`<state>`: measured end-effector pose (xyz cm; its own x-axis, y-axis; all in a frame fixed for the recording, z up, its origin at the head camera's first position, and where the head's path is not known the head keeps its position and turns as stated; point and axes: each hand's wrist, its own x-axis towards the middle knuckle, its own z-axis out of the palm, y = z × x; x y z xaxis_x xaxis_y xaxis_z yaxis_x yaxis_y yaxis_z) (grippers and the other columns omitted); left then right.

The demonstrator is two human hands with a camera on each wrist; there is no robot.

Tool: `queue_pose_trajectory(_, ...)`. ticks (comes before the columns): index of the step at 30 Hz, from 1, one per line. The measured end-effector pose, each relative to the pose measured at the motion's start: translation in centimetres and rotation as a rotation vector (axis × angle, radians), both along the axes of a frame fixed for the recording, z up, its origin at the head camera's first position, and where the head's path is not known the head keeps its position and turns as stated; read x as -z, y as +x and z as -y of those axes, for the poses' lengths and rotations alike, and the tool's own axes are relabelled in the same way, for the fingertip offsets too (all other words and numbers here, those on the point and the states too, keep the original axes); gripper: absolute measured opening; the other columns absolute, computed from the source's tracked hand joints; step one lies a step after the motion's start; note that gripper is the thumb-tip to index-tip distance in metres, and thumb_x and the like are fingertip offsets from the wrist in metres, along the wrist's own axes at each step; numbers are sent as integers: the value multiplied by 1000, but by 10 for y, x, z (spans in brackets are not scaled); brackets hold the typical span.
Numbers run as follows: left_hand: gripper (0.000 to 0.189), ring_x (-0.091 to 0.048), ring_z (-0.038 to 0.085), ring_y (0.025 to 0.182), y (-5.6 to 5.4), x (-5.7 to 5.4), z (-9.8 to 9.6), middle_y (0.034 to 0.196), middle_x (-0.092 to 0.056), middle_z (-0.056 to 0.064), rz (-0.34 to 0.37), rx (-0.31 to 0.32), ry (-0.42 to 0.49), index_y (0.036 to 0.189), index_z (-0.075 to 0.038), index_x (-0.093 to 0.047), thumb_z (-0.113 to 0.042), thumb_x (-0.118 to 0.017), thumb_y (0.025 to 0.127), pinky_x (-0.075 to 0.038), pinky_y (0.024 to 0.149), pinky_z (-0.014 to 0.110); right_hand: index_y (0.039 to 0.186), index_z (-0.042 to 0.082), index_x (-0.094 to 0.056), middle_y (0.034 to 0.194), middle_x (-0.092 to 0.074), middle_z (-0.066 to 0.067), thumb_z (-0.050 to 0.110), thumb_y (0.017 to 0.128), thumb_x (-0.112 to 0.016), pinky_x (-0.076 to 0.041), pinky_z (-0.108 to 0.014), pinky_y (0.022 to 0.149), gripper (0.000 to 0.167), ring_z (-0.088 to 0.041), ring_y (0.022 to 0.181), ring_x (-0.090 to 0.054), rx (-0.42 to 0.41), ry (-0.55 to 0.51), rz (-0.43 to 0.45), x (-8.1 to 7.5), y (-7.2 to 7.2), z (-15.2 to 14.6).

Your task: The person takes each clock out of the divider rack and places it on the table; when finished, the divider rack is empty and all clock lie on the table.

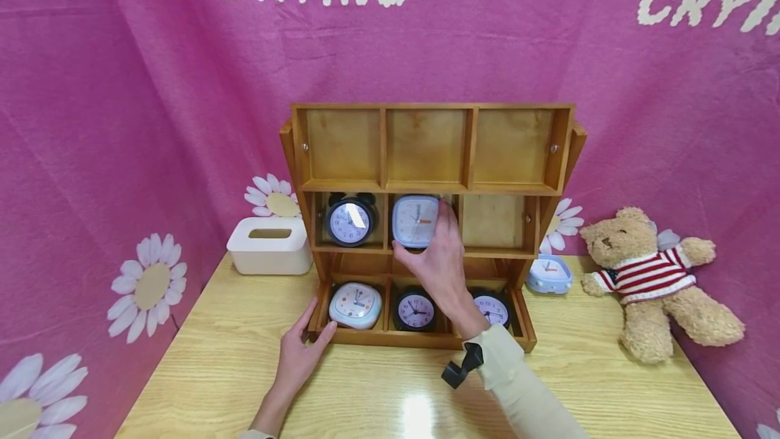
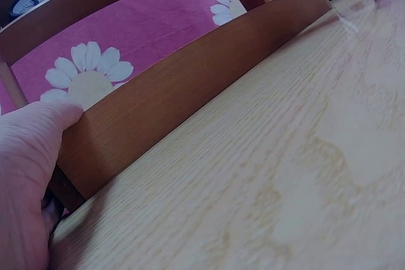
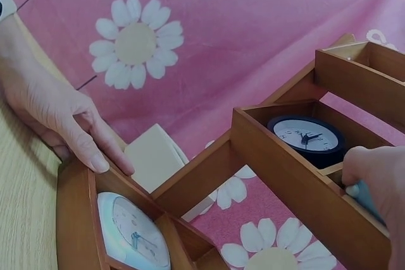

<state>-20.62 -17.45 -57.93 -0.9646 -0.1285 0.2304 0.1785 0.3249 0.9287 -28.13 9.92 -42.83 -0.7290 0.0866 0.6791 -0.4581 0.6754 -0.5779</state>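
Note:
My right hand (image 1: 437, 259) grips a light-blue square alarm clock (image 1: 414, 221), thumb at its lower left and fingers over its right side. This clock sits in the middle compartment of the middle tier of a wooden shelf (image 1: 426, 188). At the shelf's front left corner, my left hand (image 1: 298, 356) holds the bottom tier, its thumb over the front board (image 2: 190, 86). A black twin-bell alarm clock (image 1: 350, 221) stands left of the gripped one. Along the bottom tier are a pale-blue rounded clock (image 1: 355, 305) and two round black clocks, one in the middle (image 1: 415, 310), one partly behind my right wrist.
A white tissue box (image 1: 271, 249) stands left of the shelf. To its right are a small blue alarm clock (image 1: 550, 274) and a teddy bear (image 1: 652, 283) in a striped sweater. Behind everything hangs a pink curtain (image 1: 487, 39) with daisies. All stands on a light wood table (image 1: 378, 391).

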Motion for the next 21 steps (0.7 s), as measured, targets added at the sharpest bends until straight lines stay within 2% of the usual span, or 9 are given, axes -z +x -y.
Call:
queue_pose_trajectory(10, 71, -43, 31, 145, -1, 0, 0, 157, -49, 16, -9, 1, 0, 155, -7, -50, -22, -81, 93, -38, 116, 44, 158, -4, -32, 151, -48, -27, 37, 75, -92, -51, -56, 107, 110, -42, 132, -52, 10, -2, 16, 0, 4, -1)
queue_pose_trajectory(21, 71, -42, 32, 146, 0, -2, -1, 157, -48, 16, -7, 5, 8, 155, -6, -50, -22, -81, 94, -37, 116, 46, 155, -4, -37, 144, -53, -24, 39, 72, -92, -55, -56, 99, 109, -38, 123, -56, 6, -35, -48, -7, 20, -7)
